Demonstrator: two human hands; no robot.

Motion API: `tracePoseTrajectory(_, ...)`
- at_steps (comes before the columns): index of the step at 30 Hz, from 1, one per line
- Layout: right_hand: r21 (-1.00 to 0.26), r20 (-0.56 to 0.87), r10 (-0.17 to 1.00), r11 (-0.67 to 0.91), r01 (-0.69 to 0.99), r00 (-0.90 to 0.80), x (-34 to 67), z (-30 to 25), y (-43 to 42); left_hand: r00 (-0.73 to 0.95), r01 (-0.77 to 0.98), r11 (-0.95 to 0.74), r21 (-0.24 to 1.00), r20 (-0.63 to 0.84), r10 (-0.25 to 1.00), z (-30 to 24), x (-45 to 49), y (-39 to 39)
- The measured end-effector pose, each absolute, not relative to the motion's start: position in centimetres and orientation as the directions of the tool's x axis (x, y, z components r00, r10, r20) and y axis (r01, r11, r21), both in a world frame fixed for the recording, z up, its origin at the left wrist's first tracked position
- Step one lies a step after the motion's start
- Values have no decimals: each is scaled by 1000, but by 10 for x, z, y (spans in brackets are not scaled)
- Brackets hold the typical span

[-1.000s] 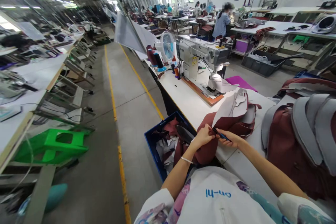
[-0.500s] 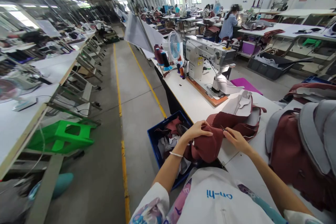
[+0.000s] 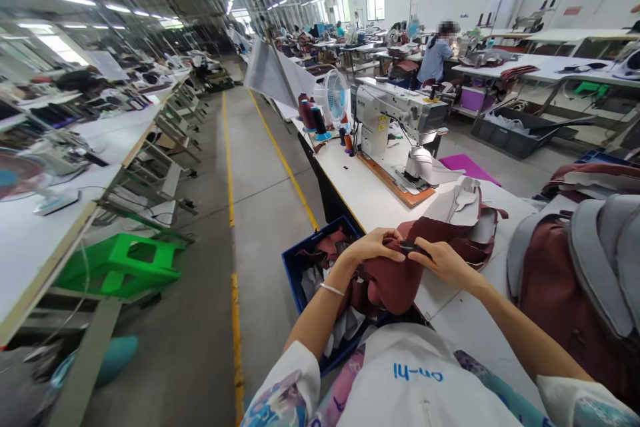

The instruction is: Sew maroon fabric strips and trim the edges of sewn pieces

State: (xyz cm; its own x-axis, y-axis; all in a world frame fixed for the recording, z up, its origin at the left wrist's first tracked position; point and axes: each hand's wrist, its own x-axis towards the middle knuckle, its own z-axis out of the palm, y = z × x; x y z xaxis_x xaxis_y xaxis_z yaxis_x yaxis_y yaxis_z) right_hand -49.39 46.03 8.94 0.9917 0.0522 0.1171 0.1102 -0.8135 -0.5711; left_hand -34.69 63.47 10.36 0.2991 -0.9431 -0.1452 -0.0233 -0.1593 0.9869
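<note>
My left hand pinches the upper edge of a maroon sewn piece that looks like leather or fabric. In my right hand are small dark thread snips, their tips against the maroon edge close to my left fingers. The piece hangs over the table's front edge, above a blue crate of scraps. Behind it, more maroon and light grey panels lie on the white table. Whether the snips' blades are apart or together is too small to tell.
A sewing machine stands on the table, with thread cones and a small fan beside it. Stacked maroon and grey pieces sit at right. A green stool is across the aisle. Another person sits farther back.
My right hand has moved slightly left and up, bringing the snips to the edge beside my left fingers. My left hand keeps its hold on the maroon piece.
</note>
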Motion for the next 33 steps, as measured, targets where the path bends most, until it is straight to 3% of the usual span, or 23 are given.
tracePoseTrajectory(4,-538,150,41,-835,116,988,-498,89,463,291,-6,-165,986,-156,-944,108,-347,636)
tracePoseTrajectory(13,-663,112,-44,-747,41,993,-514,79,470,265,-23,-116,993,-106,-958,109,-346,636)
tracePoseTrajectory(22,-464,278,-67,-883,73,958,-507,84,478,179,-42,-101,994,-92,-979,103,-341,632)
tracePoseTrajectory(25,-449,324,-65,-889,93,944,-508,82,478,161,-62,-86,994,-75,-984,104,-339,633)
tracePoseTrajectory(28,-549,396,-258,-836,2,881,-511,76,472,160,-104,-81,991,-64,-985,113,-341,636)
tracePoseTrajectory(30,-673,345,-424,-733,-94,837,-511,69,467,153,-147,-69,987,-47,-987,125,-342,640)
tracePoseTrajectory(31,-741,267,-459,-660,-124,847,-510,65,465,140,-172,-62,983,-38,-989,132,-343,642)
tracePoseTrajectory(33,-867,69,-375,-481,-131,924,-506,57,464,75,-250,-45,967,-27,-997,149,-343,647)
